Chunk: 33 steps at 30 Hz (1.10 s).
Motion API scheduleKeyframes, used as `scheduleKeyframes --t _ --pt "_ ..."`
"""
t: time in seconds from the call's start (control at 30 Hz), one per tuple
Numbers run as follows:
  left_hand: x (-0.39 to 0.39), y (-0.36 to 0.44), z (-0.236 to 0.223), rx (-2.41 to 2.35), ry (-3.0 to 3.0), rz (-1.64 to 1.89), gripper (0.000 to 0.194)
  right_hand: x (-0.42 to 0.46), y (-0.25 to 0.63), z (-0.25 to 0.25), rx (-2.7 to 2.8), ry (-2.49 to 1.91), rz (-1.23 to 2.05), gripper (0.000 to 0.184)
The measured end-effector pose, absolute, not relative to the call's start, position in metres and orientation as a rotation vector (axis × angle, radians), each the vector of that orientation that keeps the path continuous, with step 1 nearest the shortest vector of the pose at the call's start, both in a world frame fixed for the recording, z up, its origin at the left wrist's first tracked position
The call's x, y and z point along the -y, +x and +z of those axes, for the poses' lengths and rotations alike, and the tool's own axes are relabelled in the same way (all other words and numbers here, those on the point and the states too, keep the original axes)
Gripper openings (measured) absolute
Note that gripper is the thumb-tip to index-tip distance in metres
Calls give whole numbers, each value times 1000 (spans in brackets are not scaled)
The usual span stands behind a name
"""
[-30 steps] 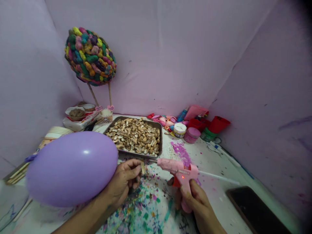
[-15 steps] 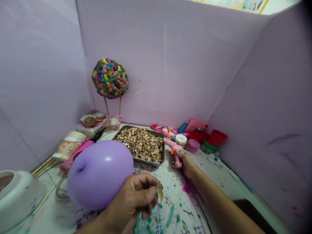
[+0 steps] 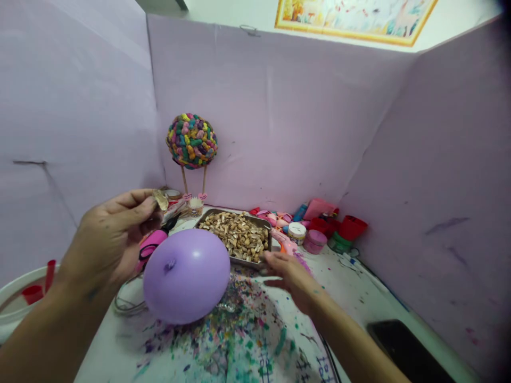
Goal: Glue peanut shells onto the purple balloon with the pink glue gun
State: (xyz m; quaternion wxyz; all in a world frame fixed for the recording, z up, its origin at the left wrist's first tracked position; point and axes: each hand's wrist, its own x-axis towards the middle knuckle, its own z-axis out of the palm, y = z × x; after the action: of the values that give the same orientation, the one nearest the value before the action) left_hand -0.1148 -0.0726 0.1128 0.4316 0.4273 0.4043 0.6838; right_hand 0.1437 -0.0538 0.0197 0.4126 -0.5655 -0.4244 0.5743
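Observation:
My left hand (image 3: 115, 229) is raised at the left, pinching a half peanut shell (image 3: 161, 200) between thumb and fingertips. My right hand (image 3: 289, 276) is empty, its fingers stretched out near the front right corner of a metal tray (image 3: 243, 263) of peanut shells (image 3: 235, 234). Just behind that hand lies a pink glue gun (image 3: 284, 240), its lower part hidden by the hand. A purple balloon (image 3: 187, 282) rests on the paint-stained table between my hands, its knot facing up and left.
Behind the tray stands a ball of coloured peanut shells (image 3: 192, 141) on sticks. Paint jars (image 3: 315, 241), red cups (image 3: 353, 227) and deflated balloons (image 3: 275, 217) sit at the back right. A black phone-like slab (image 3: 403, 346) lies front right; a white bowl (image 3: 16, 290) is at left.
My left hand has lifted the peanut shell up and to the left, away from the front of the balloon. My right hand has let go of the glue gun, now lying by the tray.

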Motion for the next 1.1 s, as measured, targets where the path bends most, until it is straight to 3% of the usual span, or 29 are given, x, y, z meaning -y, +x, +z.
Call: scheduleKeyframes --t 0.2,0.43,0.9,1.0,1.1 --pt "48 -133 103 -1078 920 1557 7 72 92 2 881 -1218 1922 40" --pt "62 -125 110 -962 866 1370 5 81 80 3 875 -991 2097 59" --pt "109 -96 120 -705 1000 1048 7 114 126 10 806 -697 1572 40" --pt "111 -94 116 -735 1070 976 5 115 135 9 879 -697 1481 49" --pt "113 -95 113 -782 1164 878 8 115 146 9 1017 -669 1389 74"
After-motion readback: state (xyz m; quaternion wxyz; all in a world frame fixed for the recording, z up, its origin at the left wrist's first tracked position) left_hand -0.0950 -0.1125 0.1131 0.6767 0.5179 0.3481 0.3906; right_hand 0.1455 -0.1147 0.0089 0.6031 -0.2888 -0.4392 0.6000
